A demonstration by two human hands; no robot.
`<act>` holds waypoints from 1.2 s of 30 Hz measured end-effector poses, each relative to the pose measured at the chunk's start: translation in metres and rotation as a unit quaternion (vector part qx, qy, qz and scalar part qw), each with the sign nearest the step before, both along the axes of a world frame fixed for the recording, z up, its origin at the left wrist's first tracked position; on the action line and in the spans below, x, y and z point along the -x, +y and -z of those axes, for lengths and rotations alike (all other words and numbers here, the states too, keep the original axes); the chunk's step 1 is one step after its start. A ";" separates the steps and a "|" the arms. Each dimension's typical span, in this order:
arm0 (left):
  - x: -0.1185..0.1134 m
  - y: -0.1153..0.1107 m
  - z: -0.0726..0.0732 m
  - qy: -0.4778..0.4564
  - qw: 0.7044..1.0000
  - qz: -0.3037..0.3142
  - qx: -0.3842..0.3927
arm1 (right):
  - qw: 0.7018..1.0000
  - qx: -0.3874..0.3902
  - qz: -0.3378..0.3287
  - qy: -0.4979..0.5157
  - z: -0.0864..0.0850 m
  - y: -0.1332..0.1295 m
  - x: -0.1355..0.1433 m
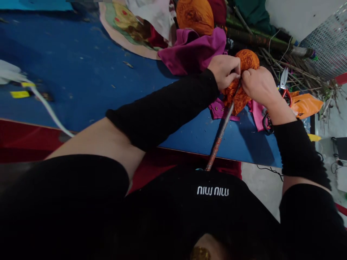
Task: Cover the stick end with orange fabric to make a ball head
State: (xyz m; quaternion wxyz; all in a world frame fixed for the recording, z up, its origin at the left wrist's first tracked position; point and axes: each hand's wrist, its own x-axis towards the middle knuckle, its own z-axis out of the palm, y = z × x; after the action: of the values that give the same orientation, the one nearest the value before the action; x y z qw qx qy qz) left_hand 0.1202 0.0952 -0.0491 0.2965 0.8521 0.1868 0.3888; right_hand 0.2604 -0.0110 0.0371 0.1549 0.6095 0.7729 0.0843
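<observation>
An orange patterned cloth is gathered into a round ball [247, 59] at the upper end of a thin stick [225, 124]. Below the gathered neck, loose folds of the cloth [242, 103] hang around the stick. My left hand [224, 71] is closed in a pinch at the left of the neck. Opposite it, my right hand [258, 85] has its fingers curled in at the same spot. Whatever lies between the fingertips is too small or hidden to make out. The stick slants down past the table edge toward my body.
Scissors with red handles [284, 85] lie right of my right hand, near an orange packet [306, 104]. Purple cloth [195, 50] and another orange cloth ball [195, 16] sit behind. Dry twigs [306, 68] pile at right. A white cable [51, 110] crosses the blue table [89, 83].
</observation>
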 end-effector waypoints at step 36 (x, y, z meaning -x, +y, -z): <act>0.000 -0.007 0.011 -0.041 0.994 0.040 0.094 | 0.946 -0.204 0.057 0.244 0.059 -0.031 -0.040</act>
State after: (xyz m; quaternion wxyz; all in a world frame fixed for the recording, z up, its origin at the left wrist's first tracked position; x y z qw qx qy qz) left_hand 0.1203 0.0881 -0.0605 0.3982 0.8103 0.1759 0.3923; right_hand 0.3000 -0.0421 -0.0214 -0.1615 0.6732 0.7171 0.0803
